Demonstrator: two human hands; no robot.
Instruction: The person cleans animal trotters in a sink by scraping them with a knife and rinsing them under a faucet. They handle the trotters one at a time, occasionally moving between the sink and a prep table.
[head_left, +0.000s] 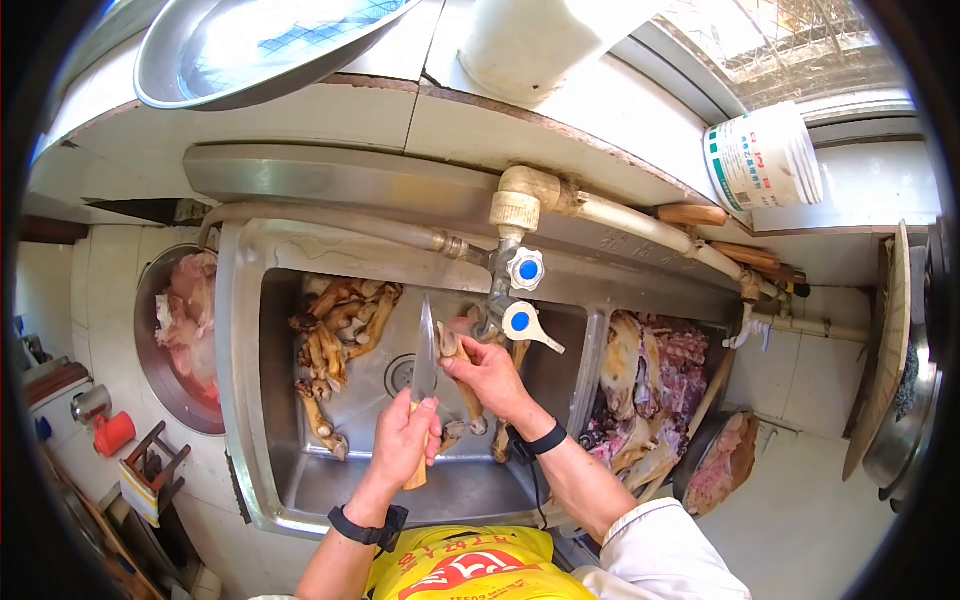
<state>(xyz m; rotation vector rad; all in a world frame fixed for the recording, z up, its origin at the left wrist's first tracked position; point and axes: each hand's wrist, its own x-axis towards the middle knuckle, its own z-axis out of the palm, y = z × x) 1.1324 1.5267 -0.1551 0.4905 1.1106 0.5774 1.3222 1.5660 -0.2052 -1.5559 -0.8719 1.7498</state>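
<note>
My left hand (402, 445) is wrapped round the wooden handle of a knife (425, 350), its blade pointing up over the sink basin. Close beside the blade, my right hand (490, 378) grips a trotter (468, 400), a thin yellowish-brown animal foot. The trotter's upper end lies right by the blade. More trotters (345, 335) are piled at the left of the steel basin (330, 490). Others lie at the right, partly hidden by my right hand and forearm. A round drain (400, 374) shows between them.
Taps with blue-centred handles (522, 322) jut over the basin. Meat and skin pieces (655, 380) fill the right basin. A bowl of pale meat (185, 335) stands at left, another bowl (722, 465) at right. A white tub (762, 158) and a metal basin (235, 85) sit on the ledge.
</note>
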